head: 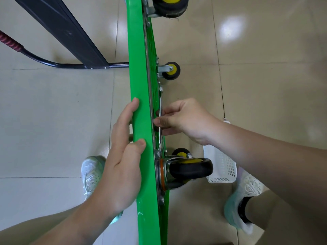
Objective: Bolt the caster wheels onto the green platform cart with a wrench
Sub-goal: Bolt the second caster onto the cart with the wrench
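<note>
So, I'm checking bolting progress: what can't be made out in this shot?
Head view only.
Ends of the wrench: seen edge-on, the right hand covers its middle; which bolt it fits is unclear.
Top caster: cut off by the frame's top edge.
Bolts of the near caster: plate edge-on, tightness unreadable.
Contents of the white basket: hidden by that caster and the forearm.
</note>
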`<state>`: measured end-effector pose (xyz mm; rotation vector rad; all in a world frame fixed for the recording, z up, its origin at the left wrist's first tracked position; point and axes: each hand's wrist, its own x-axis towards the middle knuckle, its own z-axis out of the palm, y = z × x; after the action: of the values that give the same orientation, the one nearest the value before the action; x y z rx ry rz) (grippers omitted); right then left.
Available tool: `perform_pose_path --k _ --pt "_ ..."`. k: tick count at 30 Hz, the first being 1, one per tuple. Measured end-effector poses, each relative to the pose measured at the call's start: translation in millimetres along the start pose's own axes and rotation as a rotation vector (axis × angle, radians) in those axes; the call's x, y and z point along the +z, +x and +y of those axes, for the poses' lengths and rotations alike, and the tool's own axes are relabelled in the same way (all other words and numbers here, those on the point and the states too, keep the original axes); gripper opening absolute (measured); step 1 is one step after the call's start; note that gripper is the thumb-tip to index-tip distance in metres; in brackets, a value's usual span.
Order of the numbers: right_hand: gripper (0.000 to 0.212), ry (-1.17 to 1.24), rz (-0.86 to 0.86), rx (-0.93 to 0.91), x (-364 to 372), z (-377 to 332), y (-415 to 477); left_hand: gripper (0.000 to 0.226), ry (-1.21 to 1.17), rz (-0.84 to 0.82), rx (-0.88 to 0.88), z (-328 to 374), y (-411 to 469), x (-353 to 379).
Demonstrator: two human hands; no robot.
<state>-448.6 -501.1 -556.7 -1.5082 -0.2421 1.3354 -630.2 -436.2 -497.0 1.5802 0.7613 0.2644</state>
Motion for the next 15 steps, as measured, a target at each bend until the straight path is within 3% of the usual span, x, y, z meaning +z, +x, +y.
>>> perform_pose_path --k 5,12,15 --pt "0.050 0.063 0.015 0.081 -5 13 9 0.070 -0.014 -0.027 -0.005 -2 2 -1" --pt "0.035 0.219 -0.002 0.376 -11 31 13 0.071 -0.010 -0.032 0.001 -3 2 -2" --pt "0.033 0.238 0.018 0.352 -11 22 18 0.070 0.003 -0.032 0.013 -3 3 -2"
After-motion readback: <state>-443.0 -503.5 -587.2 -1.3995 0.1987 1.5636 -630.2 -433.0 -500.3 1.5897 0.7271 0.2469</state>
